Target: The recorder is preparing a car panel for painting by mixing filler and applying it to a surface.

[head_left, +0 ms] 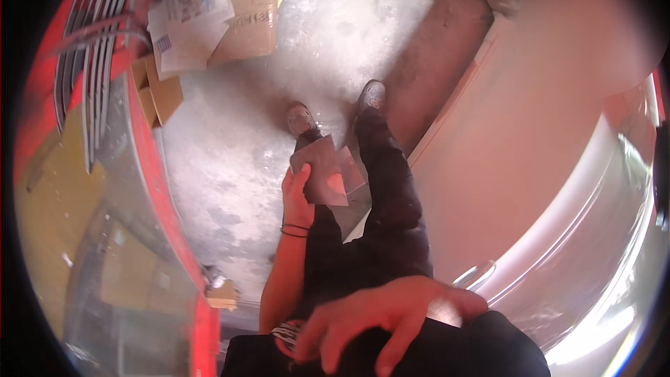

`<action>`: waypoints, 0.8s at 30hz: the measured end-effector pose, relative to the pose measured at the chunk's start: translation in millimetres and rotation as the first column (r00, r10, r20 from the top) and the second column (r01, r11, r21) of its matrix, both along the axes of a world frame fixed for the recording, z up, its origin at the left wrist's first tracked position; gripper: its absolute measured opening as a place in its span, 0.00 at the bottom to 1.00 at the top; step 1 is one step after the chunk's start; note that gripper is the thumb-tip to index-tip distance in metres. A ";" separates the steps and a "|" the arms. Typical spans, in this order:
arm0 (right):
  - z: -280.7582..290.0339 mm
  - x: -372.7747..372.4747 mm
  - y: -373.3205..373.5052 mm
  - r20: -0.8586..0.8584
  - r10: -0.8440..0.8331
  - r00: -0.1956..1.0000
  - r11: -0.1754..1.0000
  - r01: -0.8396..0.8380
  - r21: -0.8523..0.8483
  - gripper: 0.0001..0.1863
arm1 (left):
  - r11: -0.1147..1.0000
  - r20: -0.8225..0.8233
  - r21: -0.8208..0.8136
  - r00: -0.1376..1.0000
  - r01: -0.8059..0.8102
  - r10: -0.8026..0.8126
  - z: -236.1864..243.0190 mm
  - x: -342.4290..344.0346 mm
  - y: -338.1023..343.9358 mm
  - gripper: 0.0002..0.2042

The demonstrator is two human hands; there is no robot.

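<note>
My left hand [299, 192] grips a flat, square, brownish-grey piece [319, 157] at its left edge, above my lap. A paler sheet or piece [352, 167] shows behind it on the right; I cannot tell whether the two are joined. My right hand [373, 318] is low in the view at my waist, fingers apart and curved over dark clothing, near a striped item [286, 338] that is mostly hidden. I see nothing held in it.
Concrete floor [230, 119] lies around my shoes. Flattened cardboard [248, 14] with papers and an open box [157, 91] are at upper left. A red-edged rack [167, 209] with metal bars runs along the left. A large pale board [502, 132] and glossy plastic wrapping fill the right.
</note>
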State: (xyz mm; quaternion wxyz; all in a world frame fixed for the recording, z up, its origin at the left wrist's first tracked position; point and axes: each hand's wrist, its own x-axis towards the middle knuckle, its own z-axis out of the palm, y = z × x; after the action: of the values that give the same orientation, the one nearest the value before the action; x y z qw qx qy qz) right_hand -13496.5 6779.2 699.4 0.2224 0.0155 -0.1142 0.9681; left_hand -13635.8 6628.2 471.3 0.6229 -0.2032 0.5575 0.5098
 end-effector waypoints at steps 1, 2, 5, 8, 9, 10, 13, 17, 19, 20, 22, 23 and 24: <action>5.8 2.2 -10.2 -0.120 -0.012 0.993 0.976 0.038 0.215 0.12 | 0.999 -0.004 0.003 0.999 0.044 -0.044 8.9 -2.8 5.0 0.20; 8.6 10.7 -27.2 -0.203 0.152 0.967 0.956 -0.092 0.279 0.09 | 0.995 0.030 -0.014 0.995 0.100 -0.099 15.2 -0.8 14.9 0.20; 35.2 57.0 13.5 0.195 0.155 0.969 0.988 -0.152 -0.030 0.07 | 0.968 0.076 -0.043 0.967 0.248 -0.244 30.0 12.8 50.5 0.19; 43.5 91.1 44.3 0.166 -0.229 0.959 0.895 0.275 -0.352 0.10 | 0.925 -0.057 -0.056 0.924 0.375 -0.378 37.2 29.1 76.6 0.18; 53.6 100.8 68.9 0.139 -0.326 0.935 0.881 0.354 -0.316 0.11 | 0.880 -0.096 -0.027 0.875 0.474 -0.474 42.8 42.7 99.2 0.19; 61.6 107.0 88.2 0.041 -0.442 0.896 0.860 0.436 -0.264 0.08 | 0.824 -0.141 -0.003 0.816 0.566 -0.561 49.1 58.2 121.4 0.20; 79.2 128.7 121.5 -0.324 -0.558 0.764 0.828 0.485 -0.282 0.11 | 0.673 -0.191 -0.023 0.657 0.740 -0.729 44.4 105.8 179.2 0.22; 136.7 200.0 177.0 0.104 -0.739 0.665 0.612 0.728 -0.308 0.06 | 0.707 -0.144 0.022 0.702 0.707 -0.698 60.7 178.2 264.3 0.19; 140.4 242.9 215.1 0.153 -0.713 0.684 0.688 0.725 -0.037 0.07 | 0.700 -0.191 0.046 0.694 0.712 -0.694 79.3 207.7 317.2 0.18; 139.4 261.1 222.6 0.196 -0.673 0.713 0.724 0.690 -0.022 0.09 | 0.704 -0.225 0.060 0.696 0.708 -0.681 84.5 219.2 344.8 0.17; 119.1 279.8 234.7 0.126 -0.699 0.703 0.700 0.710 -0.075 0.08 | 0.617 -0.354 0.071 0.599 0.783 -0.719 67.2 226.6 390.3 0.17; 98.9 282.4 232.3 0.083 -0.750 0.657 0.650 0.754 -0.096 0.05 | 0.540 -0.472 0.073 0.506 0.838 -0.722 58.3 233.5 411.7 0.16; 80.2 289.7 235.8 0.259 -0.773 0.578 0.594 0.804 -0.022 0.05 | 0.600 -0.337 0.128 0.604 0.789 -0.722 60.6 245.5 441.1 0.16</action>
State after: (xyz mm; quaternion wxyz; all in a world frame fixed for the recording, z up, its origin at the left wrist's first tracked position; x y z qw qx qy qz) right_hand -13206.9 7015.0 779.6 0.6163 -0.1608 -0.0665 0.7681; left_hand -13390.3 7069.3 531.9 0.7261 0.2050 0.5910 0.2855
